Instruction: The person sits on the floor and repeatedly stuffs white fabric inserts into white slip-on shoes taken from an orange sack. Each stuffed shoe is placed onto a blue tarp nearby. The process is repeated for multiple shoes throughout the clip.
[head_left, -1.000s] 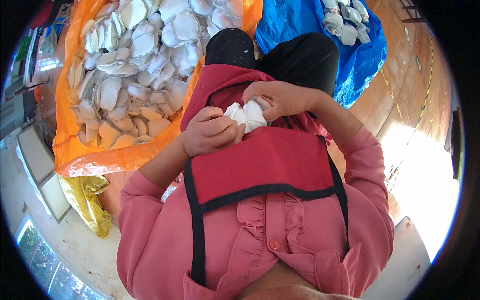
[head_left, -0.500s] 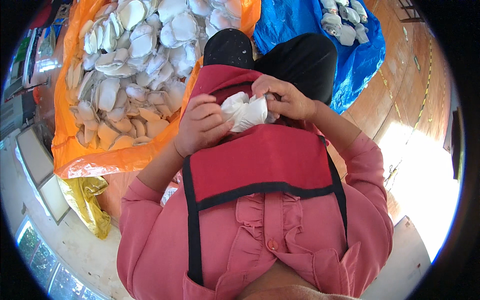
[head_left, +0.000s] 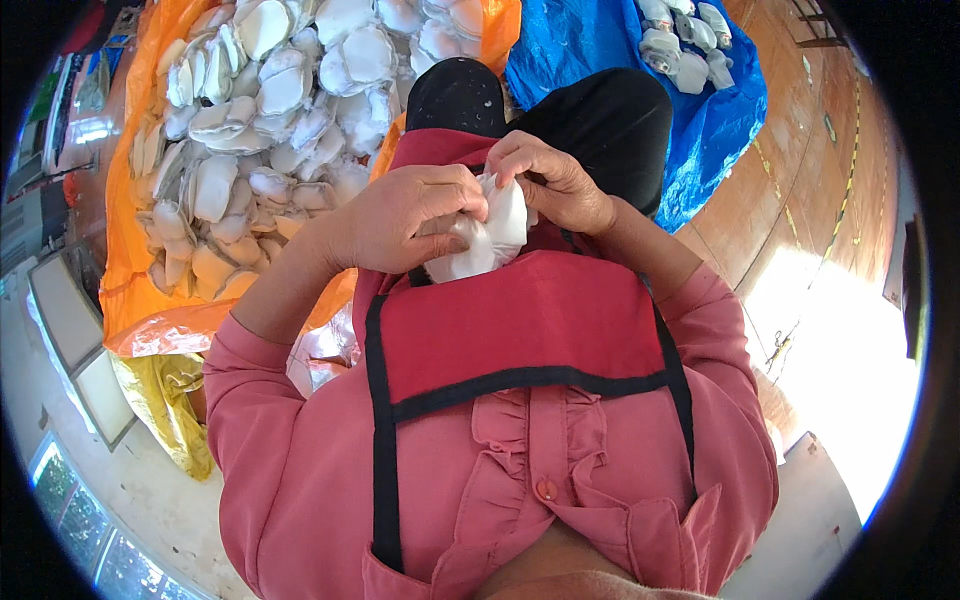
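Over my lap, both hands grip a bunched, soft white cloth-like piece. My left hand has its fingers bent over the left side of the piece, the thumb pressing from below. With fingertips curled in a pinch, my right hand grasps its upper right edge. The piece stands gathered and creased between the two hands. Its exact kind does not show, and the fingers cover parts of it. Beneath lies my red apron with black trim.
At the far left, many white rounded pads lie heaped on an orange sheet. A blue sheet at the far right carries several small wrapped white bundles. A yellow sack lies at the left on the floor.
My left hand has moved right and turned over the white piece, its forearm swinging up. My right hand has shifted slightly left. The piece now stands more upright.
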